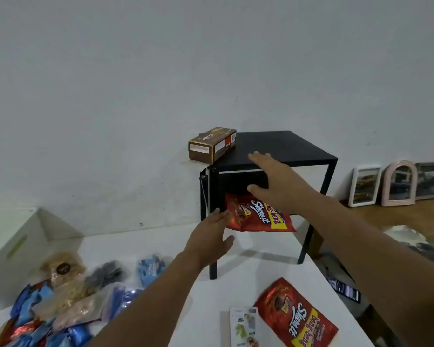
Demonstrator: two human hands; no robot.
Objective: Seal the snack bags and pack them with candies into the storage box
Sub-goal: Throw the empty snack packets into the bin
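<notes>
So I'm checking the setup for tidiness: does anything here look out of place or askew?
Yes. A brown carton lies askew on the black stand's back corner, overhanging its edge. A red snack bag pokes out from under the stand, tilted, between the open hands.

White bench [248,279] carries a black storage box [273,149] at the far side, front open. A red snack bag [256,216] hangs half out of the opening. Right hand [273,181] lies flat-fingered across the box front; left hand [211,236], fingers straight, appears to touch the bag's left edge. A brown carton [211,144] sits on the box's far-left corner. Wrapped candies [60,306] lie near left; a second red bag [298,319] near right.
</notes>
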